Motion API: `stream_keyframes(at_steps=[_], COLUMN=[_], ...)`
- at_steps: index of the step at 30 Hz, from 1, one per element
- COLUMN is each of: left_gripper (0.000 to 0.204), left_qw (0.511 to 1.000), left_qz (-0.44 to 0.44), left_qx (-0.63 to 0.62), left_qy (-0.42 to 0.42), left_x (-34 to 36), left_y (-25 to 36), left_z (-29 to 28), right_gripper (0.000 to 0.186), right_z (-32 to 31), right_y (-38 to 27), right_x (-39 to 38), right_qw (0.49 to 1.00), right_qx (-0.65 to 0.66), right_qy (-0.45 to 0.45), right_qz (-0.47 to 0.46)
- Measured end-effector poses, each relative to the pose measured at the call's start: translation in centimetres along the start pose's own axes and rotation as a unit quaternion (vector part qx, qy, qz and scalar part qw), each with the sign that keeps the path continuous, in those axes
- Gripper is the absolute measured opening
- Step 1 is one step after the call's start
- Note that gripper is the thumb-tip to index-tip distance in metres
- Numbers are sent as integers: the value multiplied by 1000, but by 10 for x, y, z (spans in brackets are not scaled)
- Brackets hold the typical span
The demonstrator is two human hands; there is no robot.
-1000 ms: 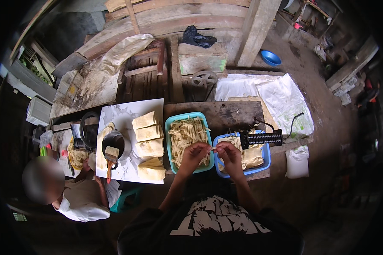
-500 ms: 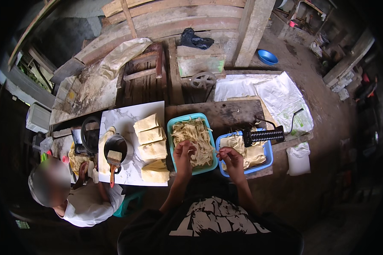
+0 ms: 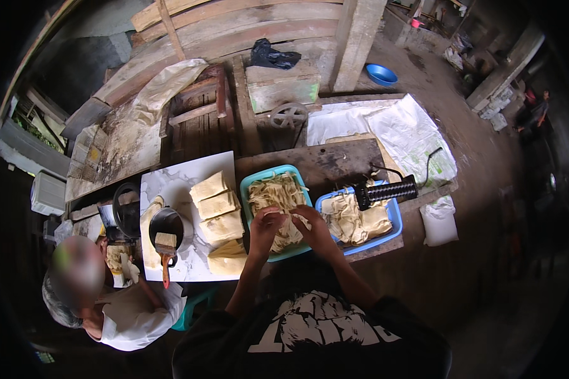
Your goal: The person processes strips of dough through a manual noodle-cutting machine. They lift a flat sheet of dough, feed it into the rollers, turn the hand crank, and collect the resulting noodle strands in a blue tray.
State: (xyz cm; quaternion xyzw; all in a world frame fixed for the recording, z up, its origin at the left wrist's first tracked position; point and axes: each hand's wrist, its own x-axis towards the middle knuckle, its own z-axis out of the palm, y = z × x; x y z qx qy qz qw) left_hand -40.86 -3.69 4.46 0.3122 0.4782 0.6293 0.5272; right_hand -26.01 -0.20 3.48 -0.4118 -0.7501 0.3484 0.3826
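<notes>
Both my hands are over the teal basin (image 3: 242, 189), which holds a heap of pale dough strips (image 3: 275, 192). My left hand (image 3: 264, 228) is above its near-left part, fingers curled and closed. Close beside it, my right hand (image 3: 315, 232) bends its fingers inward as in a pinch. What either hand holds, if anything, is too small to make out. To the right, a blue basin (image 3: 392, 232) contains folded dough sheets (image 3: 354, 220). A hand-cranked roller with a black ribbed cylinder (image 3: 389, 191) stands over that basin's far-right edge.
Left of my basin, a marbled white board (image 3: 186, 265) bears stacked dough sheets (image 3: 218, 205), a dark pot (image 3: 166, 224) and a brush (image 3: 165, 249). A co-worker (image 3: 133, 316) sits at the left. White plastic sheeting (image 3: 404, 129) covers the right side of the bench.
My right hand has moved left from between the two basins to over the teal one, close to my left hand. The whole view has shifted slightly.
</notes>
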Motion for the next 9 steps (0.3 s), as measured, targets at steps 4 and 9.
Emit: stream_keyframes(at_steps=[4,9], left_gripper=[45,51], left_qw=[987,979], left_qz=[-34,-99], left_qx=[120,71], left_qy=[-102,-167], left_x=[-19,-33], left_y=[-18,-39], left_z=[39,88], right_gripper=[26,26], right_z=[-45,-91], right_y=[4,28], right_x=[-39,-66], right_qw=[894,907], right_qx=[353,351], right_qy=[-77,-56], right_qz=[264,227])
